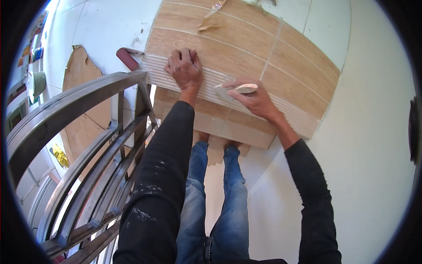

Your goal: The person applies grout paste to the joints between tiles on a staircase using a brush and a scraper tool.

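Note:
Wood-look tiles (pixel 215 42) with pale joints cover the top step, and a ribbed strip (pixel 290 112) runs along its front edge. My left hand (pixel 184 68) rests on the tile and ribbed edge with its fingers curled; whether it holds anything is hidden. To its right, my right hand (pixel 257 99) is closed around a pale, flat scraper-like tool (pixel 249 88). The tool's blade lies against the ribbed strip.
A metal railing (pixel 66 101) curves along the left. Behind it lies torn cardboard (pixel 83 70). A dark red cylinder (pixel 127 59) sits by the railing's top end. Crumpled brown paper (pixel 211 21) lies on the tiles. A pale wall (pixel 373 132) rises at the right.

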The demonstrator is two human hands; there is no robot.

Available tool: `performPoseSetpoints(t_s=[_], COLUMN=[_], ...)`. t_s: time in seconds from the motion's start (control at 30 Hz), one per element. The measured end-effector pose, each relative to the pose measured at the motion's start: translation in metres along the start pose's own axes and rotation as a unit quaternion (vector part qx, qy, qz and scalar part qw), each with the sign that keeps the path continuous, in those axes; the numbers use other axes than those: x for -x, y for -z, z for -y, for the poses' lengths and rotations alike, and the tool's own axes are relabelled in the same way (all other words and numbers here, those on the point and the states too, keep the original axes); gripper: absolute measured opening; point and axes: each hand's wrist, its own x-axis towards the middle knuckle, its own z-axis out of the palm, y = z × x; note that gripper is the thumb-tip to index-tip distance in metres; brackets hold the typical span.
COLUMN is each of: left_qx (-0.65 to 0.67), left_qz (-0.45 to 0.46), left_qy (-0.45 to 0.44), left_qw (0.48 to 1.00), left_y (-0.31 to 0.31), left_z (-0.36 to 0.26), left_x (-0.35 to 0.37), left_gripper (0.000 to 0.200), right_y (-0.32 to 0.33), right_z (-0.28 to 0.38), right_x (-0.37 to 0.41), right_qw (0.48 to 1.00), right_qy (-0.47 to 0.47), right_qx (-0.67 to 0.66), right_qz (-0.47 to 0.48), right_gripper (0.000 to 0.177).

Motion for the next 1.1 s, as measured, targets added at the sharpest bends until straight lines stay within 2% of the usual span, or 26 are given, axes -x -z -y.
performPoseSetpoints(t_s=[0.07,0.17,0.23,0.33,0.37,0.43,0.47,0.5,0.53,0.6,0.67,0.77,0.8,0.87,0.9,1.0,1.1], left_qx=[0.005,0.004,0.0,-0.013,-0.008,-0.003,0.0,0.002,-0.001,0.002,0.0,0.0,-0.004,-0.009,-0.014,-0.016,-0.025], left_qz=[0.02,0.025,0.03,0.025,0.023,0.021,0.02,0.019,0.024,0.034,0.036,0.038,0.038,0.04,0.045,0.034,0.035], left_qy=[0.003,0.002,0.008,0.007,0.008,0.012,0.006,-0.002,-0.002,0.009,0.009,0.011,0.009,0.005,0.0,-0.003,0.006], left_qw=[1.0,1.0,1.0,1.0,1.0,1.0,1.0,1.0,1.0,0.999,0.999,0.999,0.999,0.999,0.999,0.999,0.999], left_y=[0.0,0.001,0.0,-0.003,-0.002,0.0,0.002,0.002,0.003,0.002,0.002,0.003,0.003,0.003,0.002,0.002,0.0], left_z=[0.0,-0.003,-0.001,-0.001,-0.001,-0.001,-0.003,-0.001,-0.001,-0.002,-0.003,-0.004,-0.004,-0.003,-0.002,-0.003,-0.003], left_x=[0.0,-0.004,0.0,-0.003,-0.002,-0.001,-0.002,-0.003,-0.002,-0.002,-0.006,-0.003,-0.003,-0.004,-0.003,-0.003,-0.001], left_gripper=[0.016,0.016,0.016,0.016,0.016,0.016,0.015,0.014,0.014,0.014,0.014,0.014,0.014,0.014,0.015,0.015,0.015], right_y=[-0.007,0.046,0.091,0.101,0.084,0.029,0.003,-0.012,-0.012,0.009,0.047,0.045,0.025,-0.002,0.005,0.062,0.091], right_z=[-0.005,-0.04,-0.019,0.009,0.006,0.008,0.001,0.008,0.001,-0.021,-0.017,0.013,0.012,0.025,0.016,-0.02,0.017], right_x=[-0.024,-0.057,-0.071,-0.073,-0.07,-0.054,-0.044,-0.034,-0.023,0.003,0.02,0.017,0.014,0.0,0.0,-0.012,-0.016], right_qw=[0.994,0.986,0.977,0.973,0.982,0.99,0.992,0.995,0.995,0.976,0.961,0.953,0.965,0.994,0.993,0.973,0.965], right_qy=[-0.096,-0.087,-0.081,-0.077,-0.072,-0.067,-0.036,-0.071,-0.075,-0.125,-0.152,-0.164,-0.132,-0.055,-0.057,-0.129,-0.117], right_qx=[-0.053,-0.116,-0.062,0.003,-0.042,-0.048,-0.081,-0.015,-0.018,-0.09,-0.07,0.0,-0.045,0.051,0.051,-0.021,0.06], right_qz=[-0.027,-0.084,-0.189,-0.218,-0.172,-0.113,-0.087,-0.068,-0.068,-0.156,-0.222,-0.255,-0.223,-0.082,-0.086,-0.192,-0.225], right_gripper=[0.016,0.023,0.026,0.026,0.024,0.022,0.02,0.019,0.019,0.018,0.019,0.02,0.02,0.02,0.02,0.019,0.019])
